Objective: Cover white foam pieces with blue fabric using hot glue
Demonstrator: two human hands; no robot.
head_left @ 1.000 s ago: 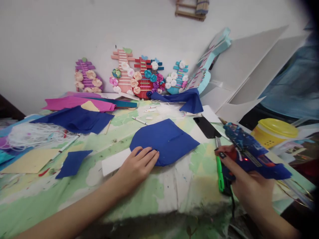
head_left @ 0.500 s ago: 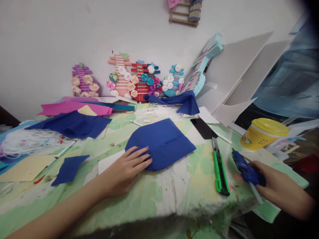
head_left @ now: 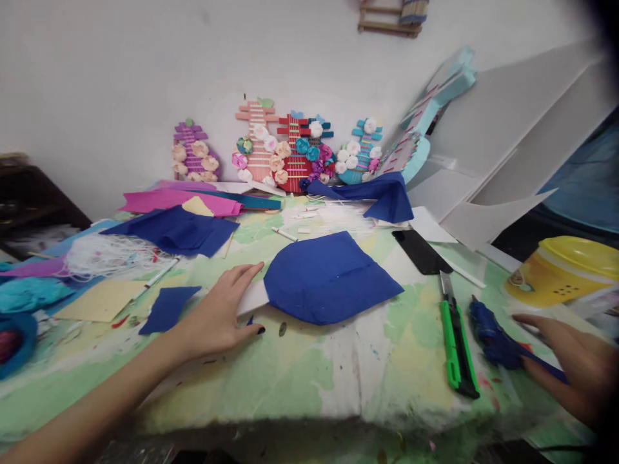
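Observation:
A blue paper-covered piece (head_left: 329, 277), rounded on its left and pointed at its right, lies flat on the table. A white strip of card or paper (head_left: 254, 298) shows at its left edge. My left hand (head_left: 217, 312) is beside that white strip, thumb and fingers spread on either side of it, not closed. At the right, a blue glue gun (head_left: 493, 335) rests on the table. My right hand (head_left: 565, 357) is just right of it with fingers apart, thumb near its handle. A green utility knife (head_left: 457, 345) lies left of the glue gun, its blade out.
A black phone (head_left: 422, 251) lies beyond the knife. A yellow-lidded tub (head_left: 563, 270) stands at the right. Decorated paper instruments (head_left: 293, 154) lean on the wall. Blue cloth-like sheets (head_left: 178, 229), white string (head_left: 113, 254) and a blue scrap (head_left: 168, 309) lie at left.
My left hand has slid left off the blue piece to its white strip. My right hand has let go of the glue gun, which is now down on the table. The view has turned left.

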